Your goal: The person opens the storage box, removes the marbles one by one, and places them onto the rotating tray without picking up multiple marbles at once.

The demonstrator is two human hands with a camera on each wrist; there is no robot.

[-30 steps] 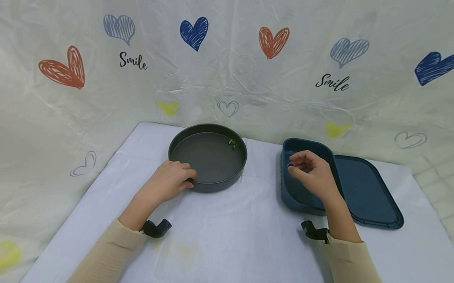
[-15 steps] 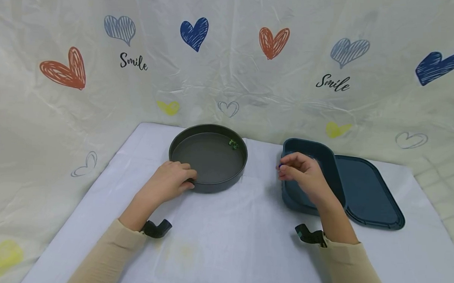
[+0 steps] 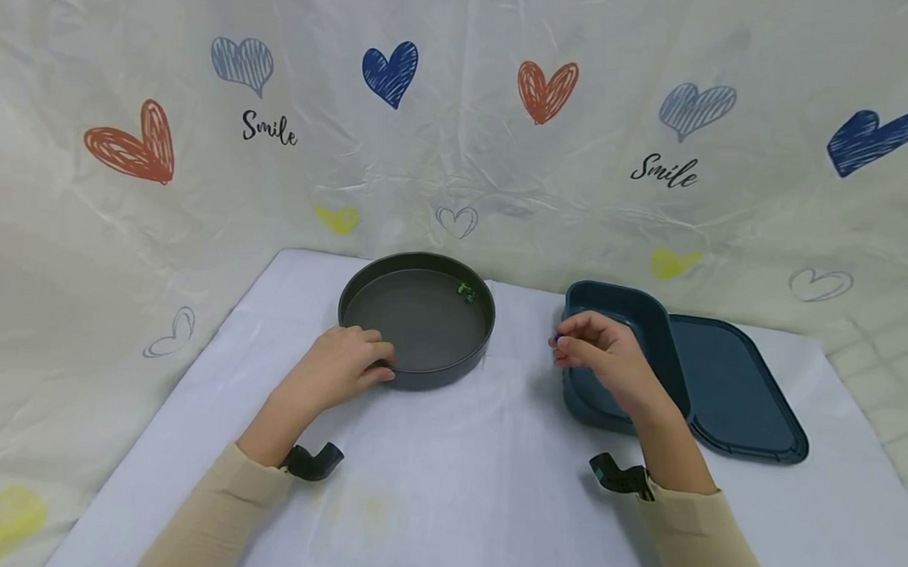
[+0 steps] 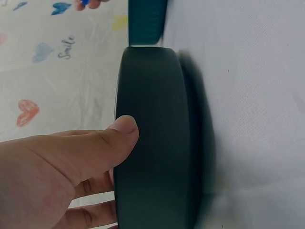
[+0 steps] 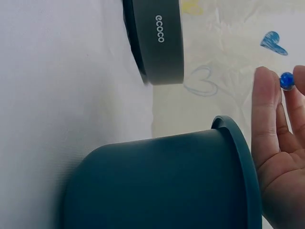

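Note:
My left hand (image 3: 338, 365) grips the near-left rim of a round dark grey pan (image 3: 423, 320). In the left wrist view its thumb (image 4: 125, 138) presses the pan's outer wall, with other fingers behind the rim. Small green pieces (image 3: 466, 292), too small to identify, lie inside the pan at the far right. My right hand (image 3: 607, 356) is above the left wall of a dark blue rectangular box (image 3: 599, 415). Between thumb and fingertip it pinches a shiny blue marble (image 5: 286, 80). The hand hides part of the box's inside.
A dark blue lid (image 3: 736, 385) lies flat to the right of the box, close against it. White cloth (image 3: 447, 483) covers the table. Behind stands a pale sheet (image 3: 459, 133) printed with hearts and words.
My right hand has moved left with the marble, from over the box's inside to its left wall. My left hand stays on the pan's rim.

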